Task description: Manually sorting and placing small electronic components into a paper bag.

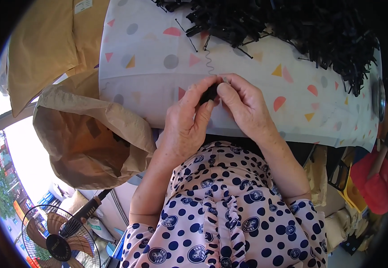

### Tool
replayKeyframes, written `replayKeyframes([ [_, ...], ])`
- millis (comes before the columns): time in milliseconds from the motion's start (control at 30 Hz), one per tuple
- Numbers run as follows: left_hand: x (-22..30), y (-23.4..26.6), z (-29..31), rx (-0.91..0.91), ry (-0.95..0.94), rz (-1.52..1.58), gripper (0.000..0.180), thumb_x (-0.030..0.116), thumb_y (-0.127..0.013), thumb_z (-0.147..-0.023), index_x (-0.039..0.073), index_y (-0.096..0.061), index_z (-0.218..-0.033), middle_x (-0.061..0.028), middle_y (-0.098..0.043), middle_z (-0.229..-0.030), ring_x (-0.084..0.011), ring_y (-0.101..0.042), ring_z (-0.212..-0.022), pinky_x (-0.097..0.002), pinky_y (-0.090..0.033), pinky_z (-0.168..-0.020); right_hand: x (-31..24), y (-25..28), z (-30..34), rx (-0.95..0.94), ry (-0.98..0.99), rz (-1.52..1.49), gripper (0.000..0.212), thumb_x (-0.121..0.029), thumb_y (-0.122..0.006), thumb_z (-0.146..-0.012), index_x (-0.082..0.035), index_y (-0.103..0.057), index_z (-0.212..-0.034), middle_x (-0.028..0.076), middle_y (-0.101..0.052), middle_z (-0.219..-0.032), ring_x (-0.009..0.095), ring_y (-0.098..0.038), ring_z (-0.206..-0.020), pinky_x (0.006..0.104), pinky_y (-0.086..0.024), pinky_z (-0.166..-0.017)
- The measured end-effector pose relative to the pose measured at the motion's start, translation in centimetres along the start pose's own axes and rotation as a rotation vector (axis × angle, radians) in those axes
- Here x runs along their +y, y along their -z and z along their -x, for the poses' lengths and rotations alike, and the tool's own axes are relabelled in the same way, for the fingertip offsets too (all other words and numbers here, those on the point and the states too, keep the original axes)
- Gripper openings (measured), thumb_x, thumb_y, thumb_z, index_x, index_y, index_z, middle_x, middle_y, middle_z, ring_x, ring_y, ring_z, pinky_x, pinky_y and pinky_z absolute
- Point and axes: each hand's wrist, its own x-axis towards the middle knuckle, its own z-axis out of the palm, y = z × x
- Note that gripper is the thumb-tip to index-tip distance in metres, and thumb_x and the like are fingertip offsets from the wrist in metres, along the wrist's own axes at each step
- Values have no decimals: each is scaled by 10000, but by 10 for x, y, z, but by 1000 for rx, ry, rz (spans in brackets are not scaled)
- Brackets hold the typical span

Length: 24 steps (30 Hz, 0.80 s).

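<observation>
Both hands meet near the front of a table covered with a patterned cloth [149, 89]. Between them is a small black part [208, 94], mostly hidden by the fingers, so its exact kind does not show. My left hand [186, 118] is closed round it, with thumb and fingers on either side. My right hand [249, 106] pinches at its right end, thumb bent over the curled forefinger. Beyond the hands, a large heap of thin black plastic parts [288, 31] covers the far right of the table. A few loose ones lie at the heap's near edge.
An open brown paper bag [82, 147] stands left of my left forearm, with some dark pieces inside. Larger brown packages [42, 49] are behind it. A fan [59, 247] stands at lower left. At the right are a red cloth item [375, 183] and a yellow crate [354, 194].
</observation>
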Motion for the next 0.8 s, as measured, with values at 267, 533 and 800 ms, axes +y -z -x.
replayKeyframes([
  [267, -2, -2, 2, 108, -16, -51, 341, 10, -500, -919, 15, -501, -1260, -168, -612, -991, -259, -635, -884, -301, -491, -776, -8, -18, 10, -46, -219, -282, 398, -301, -400, -1012, -22, -438, -1294, -61, -426, -661, 13, -334, -482, 172, -239, -419],
  [533, 1, -7, 1, 118, 11, -95, 337, -7, -496, -910, 14, -518, -1245, -178, -624, -1027, -286, -644, -900, -317, -501, -778, -1, -18, 9, -45, -168, -257, 350, -263, -410, -1011, -45, -449, -1281, -64, -428, -651, 8, -339, -477, 172, -245, -401],
  [800, 4, -6, -5, 137, -51, -285, 362, -78, -500, -857, 19, -555, -1202, -176, -629, -969, -290, -651, -861, -327, -514, -739, 2, -8, -2, -79, -75, -143, 270, -208, -454, -995, -50, -495, -1210, -55, -470, -667, 17, -410, -519, 173, -323, -459],
])
